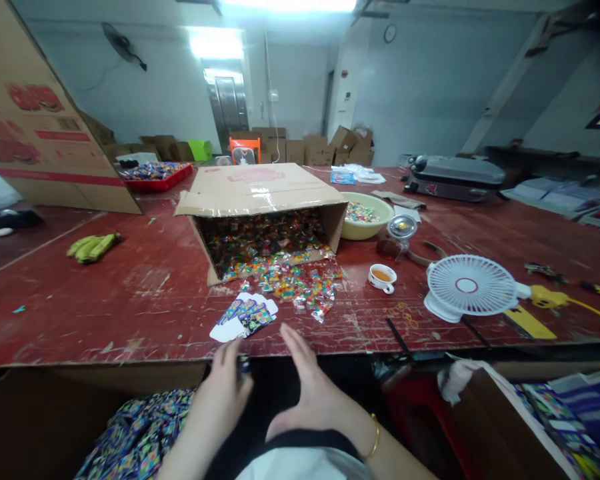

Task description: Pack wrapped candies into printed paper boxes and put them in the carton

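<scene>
My left hand (224, 383) is at the table's front edge, fingers curled around a small dark printed thing (243, 364), mostly hidden and blurred. To its right, my right hand (313, 390) is open, with thumb and fingers spread and nothing in it. Just beyond both hands lies a fanned group of flat printed candy boxes (253, 312) with white flaps. Behind them, small wrapped candies (295, 283) spill from a cardboard box (270, 183) lying on its side. Below my left hand, a carton holds a heap of filled printed packs (143, 427).
Bananas (94, 247) lie to the left. On the right are a yellow-green basin (363, 230) of candies, a glass teapot (401, 230), a cup of tea (382, 277), a white fan (470, 287) and a yellow phone (530, 323). An open carton (505, 427) stands at lower right.
</scene>
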